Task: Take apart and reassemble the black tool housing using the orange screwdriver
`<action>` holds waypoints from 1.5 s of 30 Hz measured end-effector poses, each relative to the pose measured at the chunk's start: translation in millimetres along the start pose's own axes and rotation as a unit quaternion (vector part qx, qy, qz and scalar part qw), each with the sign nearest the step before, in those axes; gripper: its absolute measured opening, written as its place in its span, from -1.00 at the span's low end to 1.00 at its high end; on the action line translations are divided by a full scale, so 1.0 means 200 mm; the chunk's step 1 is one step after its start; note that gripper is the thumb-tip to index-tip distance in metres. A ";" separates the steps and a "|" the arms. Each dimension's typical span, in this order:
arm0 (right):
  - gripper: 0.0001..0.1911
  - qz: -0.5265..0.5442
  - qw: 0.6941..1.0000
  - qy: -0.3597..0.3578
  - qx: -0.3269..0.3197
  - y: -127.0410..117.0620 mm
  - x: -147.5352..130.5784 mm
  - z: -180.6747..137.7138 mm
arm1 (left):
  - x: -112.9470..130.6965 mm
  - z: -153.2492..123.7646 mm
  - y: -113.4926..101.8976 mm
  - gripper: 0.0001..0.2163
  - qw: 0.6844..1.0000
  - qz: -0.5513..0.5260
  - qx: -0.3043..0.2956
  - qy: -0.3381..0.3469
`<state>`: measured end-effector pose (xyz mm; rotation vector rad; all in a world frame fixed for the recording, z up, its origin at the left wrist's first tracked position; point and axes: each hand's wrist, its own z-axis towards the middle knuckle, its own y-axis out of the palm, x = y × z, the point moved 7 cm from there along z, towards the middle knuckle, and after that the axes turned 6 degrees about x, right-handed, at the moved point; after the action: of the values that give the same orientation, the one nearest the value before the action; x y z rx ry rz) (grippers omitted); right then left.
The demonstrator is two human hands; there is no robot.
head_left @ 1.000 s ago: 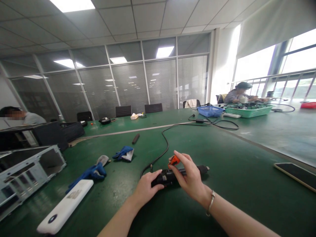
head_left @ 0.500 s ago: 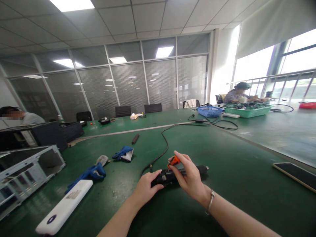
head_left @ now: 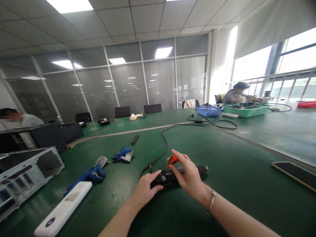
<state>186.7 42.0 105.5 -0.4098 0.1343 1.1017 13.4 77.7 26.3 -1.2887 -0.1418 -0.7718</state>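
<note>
Fingers (head_left: pixel 155 175) grip black tool (head_left: pixel 166 178) at green table (head_left: pixel 222 148), glass partition (head_left: pixel 128 87) beyond.

Free tabletop (head_left: pixel 244 168) from right hand (head_left: pixel 190 176) to phone (head_left: pixel 295 174)

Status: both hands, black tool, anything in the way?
Left hand gripping black tool. Right hand pinching orange piece over it, contact unclear. Cord curves in behind left hand, not visibly blocking.
</note>
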 end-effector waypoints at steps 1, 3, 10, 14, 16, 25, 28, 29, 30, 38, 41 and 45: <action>-0.42 -0.004 1.000 0.005 -0.010 0.01 0.00 0.00 | 0.00 0.00 0.00 -0.49 1.000 -0.001 0.000 0.000; -0.43 -0.012 0.999 0.010 -0.043 0.03 0.00 0.00 | 0.00 0.00 0.00 -0.49 1.000 -0.003 0.001 0.000; -0.50 -0.043 0.996 0.021 -0.070 0.06 0.00 0.00 | 0.00 0.01 0.00 -0.49 1.000 -0.006 0.002 0.004; -0.58 -0.027 0.998 0.020 -0.055 0.06 0.03 -0.01 | 0.00 0.01 0.00 -0.49 1.000 -0.001 0.001 0.000; -0.52 -0.002 0.998 0.022 -0.067 0.07 0.02 -0.02 | 0.00 0.00 0.00 -0.50 1.000 0.002 0.000 -0.006; -0.47 0.002 0.994 0.032 -0.103 0.11 0.00 -0.04 | 0.00 0.00 0.00 -0.50 1.000 0.003 0.005 0.006; -0.51 -0.009 0.995 0.021 -0.096 0.11 0.01 -0.03 | 0.00 0.00 0.00 -0.51 1.000 0.005 0.002 0.007; -0.50 -0.010 0.995 0.016 -0.096 0.11 0.01 -0.03 | 0.00 0.00 0.00 -0.51 1.000 0.005 0.002 0.007; -0.48 -0.011 0.995 0.012 -0.099 0.11 0.00 -0.04 | 0.00 0.00 0.00 -0.50 1.000 0.003 0.002 0.007; -0.49 -0.022 0.994 -0.025 -0.104 0.12 -0.02 -0.05 | 0.01 -0.01 0.00 -0.50 1.000 0.000 0.001 0.012; -0.51 -0.026 0.995 -0.025 -0.096 0.10 -0.02 -0.05 | 0.01 -0.01 0.00 -0.49 1.000 0.002 -0.002 0.009; -0.55 -0.030 0.996 -0.023 -0.081 0.09 -0.01 -0.04 | 0.00 -0.01 0.00 -0.48 1.000 0.005 0.001 0.006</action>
<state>169.5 43.7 93.9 -0.5302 -0.0092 1.0651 12.5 76.5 24.8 -1.2826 -0.1259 -0.7707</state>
